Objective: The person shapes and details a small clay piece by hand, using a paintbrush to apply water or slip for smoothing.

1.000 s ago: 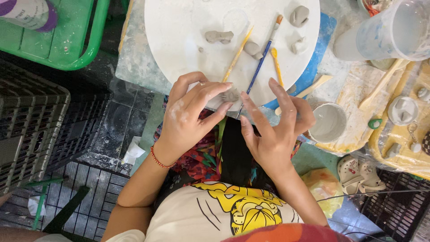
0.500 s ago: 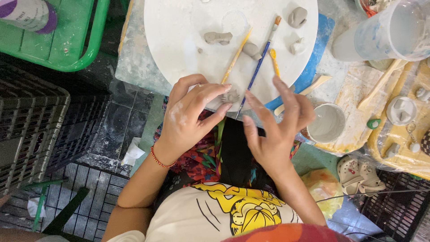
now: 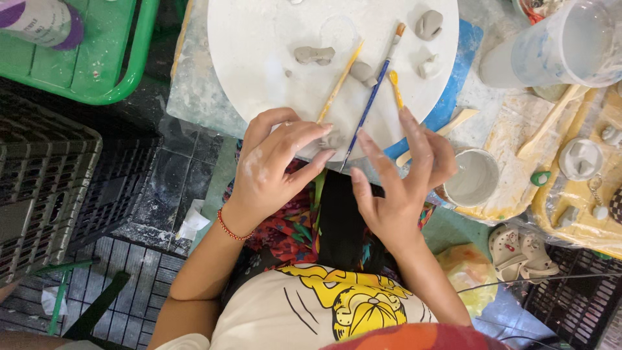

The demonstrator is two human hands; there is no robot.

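Left hand (image 3: 272,172), dusted with dried slip, pinches a small grey clay lump (image 3: 332,139) at the near edge of the round white board (image 3: 259,58). Right hand (image 3: 402,188) hovers just beside it, fingers spread, holding nothing. Pressing so close to the rim could tip the lump off, or nudge the blue-handled brush (image 3: 372,97) lying alongside.

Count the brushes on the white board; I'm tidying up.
3: a yellow-handled brush on the left, a blue-handled brush in the middle, a short yellow brush right. Hands may hide more.
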